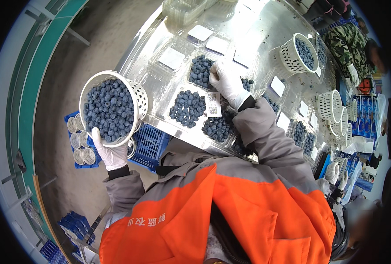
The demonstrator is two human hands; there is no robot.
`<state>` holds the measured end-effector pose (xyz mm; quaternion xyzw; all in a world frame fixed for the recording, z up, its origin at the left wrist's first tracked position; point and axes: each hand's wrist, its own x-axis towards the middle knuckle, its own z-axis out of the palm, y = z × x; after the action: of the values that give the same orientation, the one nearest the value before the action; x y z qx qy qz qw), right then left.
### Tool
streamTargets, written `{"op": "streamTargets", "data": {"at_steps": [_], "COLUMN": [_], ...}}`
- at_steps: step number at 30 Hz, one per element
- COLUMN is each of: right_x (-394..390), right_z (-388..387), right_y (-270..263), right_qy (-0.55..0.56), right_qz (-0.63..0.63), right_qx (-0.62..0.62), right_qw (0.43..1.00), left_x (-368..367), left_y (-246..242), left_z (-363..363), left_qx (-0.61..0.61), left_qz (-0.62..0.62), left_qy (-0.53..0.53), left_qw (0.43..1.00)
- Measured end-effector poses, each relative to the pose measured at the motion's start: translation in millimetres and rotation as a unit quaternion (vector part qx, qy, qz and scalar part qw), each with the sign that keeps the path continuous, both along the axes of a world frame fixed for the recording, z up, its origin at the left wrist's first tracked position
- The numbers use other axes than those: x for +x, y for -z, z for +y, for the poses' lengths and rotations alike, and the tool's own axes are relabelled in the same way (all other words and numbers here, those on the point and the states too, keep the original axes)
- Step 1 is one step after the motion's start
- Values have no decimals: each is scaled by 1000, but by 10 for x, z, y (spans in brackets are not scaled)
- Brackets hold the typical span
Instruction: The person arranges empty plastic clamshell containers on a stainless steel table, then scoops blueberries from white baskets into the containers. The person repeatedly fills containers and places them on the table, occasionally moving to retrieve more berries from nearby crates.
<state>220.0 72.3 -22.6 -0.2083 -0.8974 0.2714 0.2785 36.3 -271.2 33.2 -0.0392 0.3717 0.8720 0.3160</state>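
My gloved left hand (pixel 107 152) grips the rim and side of a white slotted plastic basket (pixel 141 99), tilted toward me at the table's left edge. Blueberries (pixel 109 110) fill it nearly to the rim. Over a clear plastic clamshell of blueberries (pixel 199 73) hovers my gloved right hand (pixel 228 83). Its fingers are curled, and whether a berry is between them is hidden. Closer to me lies another clamshell of blueberries (pixel 187 107), with a white tag bearing a printed code (pixel 213 105) at its right. More filled punnets (pixel 217 128) sit beside my right sleeve, partly covered by it.
Labelled empty clamshells (pixel 171 58) lie along the far side of the metal table (pixel 159 95). A second basket of blueberries (pixel 298 54) and several empty baskets (pixel 331 105) stand to the right. Blue crates (pixel 149 145) are below at left. Co-workers' gloved hands (pixel 353 75) show at right.
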Motion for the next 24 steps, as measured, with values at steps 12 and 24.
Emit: {"op": "streamTargets", "data": {"at_steps": [12, 24], "right_x": [-127, -106], "right_z": [-102, -206], "right_y": [166, -223], "right_qy": [-61, -33], "right_qz": [-145, -118], "right_qx": [-208, -331], "right_qw": [965, 936], "left_x": [-23, 21], "left_y": [29, -25], "left_z": [2, 43], "left_qx": [17, -10], "left_qz": [-15, 0], "left_qy": [-3, -13], "left_qw": [1000, 1000]}}
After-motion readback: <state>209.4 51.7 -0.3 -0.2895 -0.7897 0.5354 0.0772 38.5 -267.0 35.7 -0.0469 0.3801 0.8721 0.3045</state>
